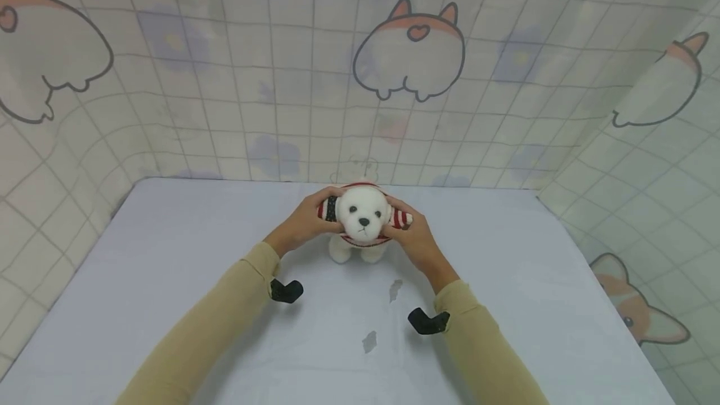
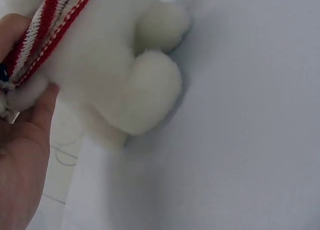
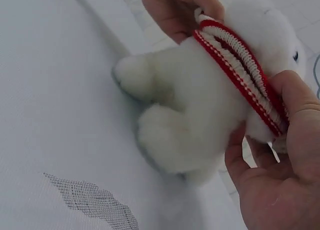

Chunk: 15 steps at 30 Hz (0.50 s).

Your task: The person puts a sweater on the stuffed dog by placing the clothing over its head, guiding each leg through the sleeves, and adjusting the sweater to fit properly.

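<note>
Both hands are on the plush dog (image 1: 362, 220), which sits upright on the pale cloth-covered table (image 1: 169, 267), facing the camera, right between the two sets of fingers. The left hand (image 1: 304, 222) has its fingers curled around the striped knit garment (image 1: 329, 208) at one side of the head, and the right hand (image 1: 413, 236) mirrors it on the other side, pinching the same red-and-white band. From the right wrist view the thumb (image 3: 300, 110) lies pressed over the ribbed edge (image 3: 240, 75) while the other fingers sit under it, so that grip is firm and closed on the knit.

What could go wrong, I'd judge: the band looks stretched tight around the head, and if one hand pulls harder than the other the toy may tip sideways or lift off its feet (image 2: 150, 90). The knit could also slip out from under a thumb and snap back, or snag on the ears.

The dog itself is white and fluffy, with black bead eyes and a small black nose, stubby rounded legs planted just below the fingertips. The garment is ribbed, red with white stripes, with a dark patch near the left fingers
</note>
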Available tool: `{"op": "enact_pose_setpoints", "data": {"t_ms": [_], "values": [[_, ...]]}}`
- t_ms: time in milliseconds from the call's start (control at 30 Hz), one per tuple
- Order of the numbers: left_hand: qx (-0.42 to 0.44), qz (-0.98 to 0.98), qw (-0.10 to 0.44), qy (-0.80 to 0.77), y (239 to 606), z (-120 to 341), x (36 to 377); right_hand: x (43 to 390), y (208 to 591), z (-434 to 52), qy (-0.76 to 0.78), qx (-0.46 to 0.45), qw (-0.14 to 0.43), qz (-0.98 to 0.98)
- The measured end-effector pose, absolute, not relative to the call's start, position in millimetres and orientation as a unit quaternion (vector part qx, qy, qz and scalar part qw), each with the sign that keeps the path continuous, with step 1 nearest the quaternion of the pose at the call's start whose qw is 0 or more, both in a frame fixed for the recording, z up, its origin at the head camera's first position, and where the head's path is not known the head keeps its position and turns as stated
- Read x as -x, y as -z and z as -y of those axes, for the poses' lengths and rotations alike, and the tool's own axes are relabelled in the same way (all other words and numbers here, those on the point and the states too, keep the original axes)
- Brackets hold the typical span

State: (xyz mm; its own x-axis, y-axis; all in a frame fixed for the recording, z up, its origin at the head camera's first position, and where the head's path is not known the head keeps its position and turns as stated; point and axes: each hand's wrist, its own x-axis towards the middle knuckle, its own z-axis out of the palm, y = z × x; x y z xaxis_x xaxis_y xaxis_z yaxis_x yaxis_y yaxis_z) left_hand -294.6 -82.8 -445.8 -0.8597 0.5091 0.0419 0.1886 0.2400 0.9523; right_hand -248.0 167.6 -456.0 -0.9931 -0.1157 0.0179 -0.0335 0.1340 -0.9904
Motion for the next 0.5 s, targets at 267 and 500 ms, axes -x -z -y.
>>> {"op": "enact_pose_setpoints", "data": {"t_ms": [267,500], "values": [[-0.171,-0.761,0.156,-0.606,450.2,78.7,298.3,251.8,462.5,-159.1,0.751,-0.011,0.039,-0.659],[-0.091,-0.698,0.173,-0.688,455.2,73.2,295.0,249.5,455.7,-149.5,0.748,-0.055,0.028,-0.661]]}}
